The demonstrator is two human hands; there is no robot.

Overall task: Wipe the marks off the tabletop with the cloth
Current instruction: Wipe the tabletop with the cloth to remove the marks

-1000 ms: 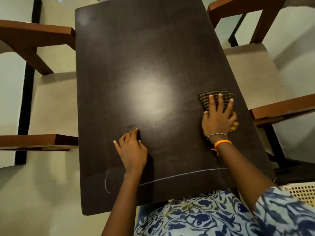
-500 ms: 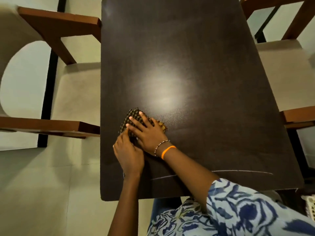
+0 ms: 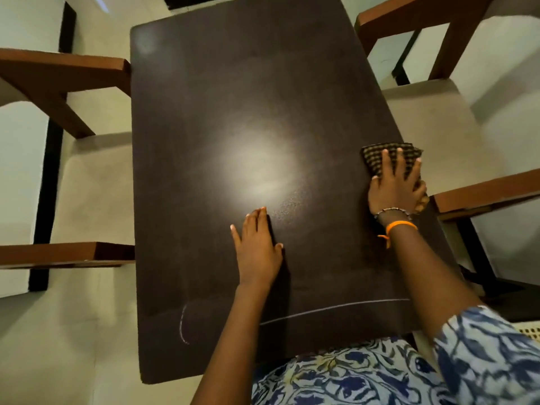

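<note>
Cloth (image 3: 390, 158), a dark checked piece with a lighter yellowish part showing near the wrist, is pressed flat against the right edge of the dark tabletop (image 3: 233, 97). It is covered for the most part by the right hand (image 3: 396, 187), whose fingers are spread wide and laid straight over it; only the far end and a small corner on the right side can be seen, and its full outline cannot be made out. Whether the cloth hangs over the table edge cannot be told. A beaded band and an orange band (image 3: 400, 225) are worn on the right wrist.

Nearer the middle of the tabletop the left hand (image 3: 258, 249) is laid flat, palm down, fingers straight and held close together, thumb out to the side; nothing is held in it.

A thin pale line (image 3: 336, 308) is drawn across the near part of the tabletop, and a short curved mark (image 3: 182, 324) is seen near the left corner. The stretch between them is hidden behind the left forearm. A bright patch of reflected light lies in the centre of the surface.

Wooden chairs (image 3: 58, 74) are placed at both sides, each cut off by the picture edge. A blue patterned garment (image 3: 350, 372) is seen at the bottom, also cut off.
</note>
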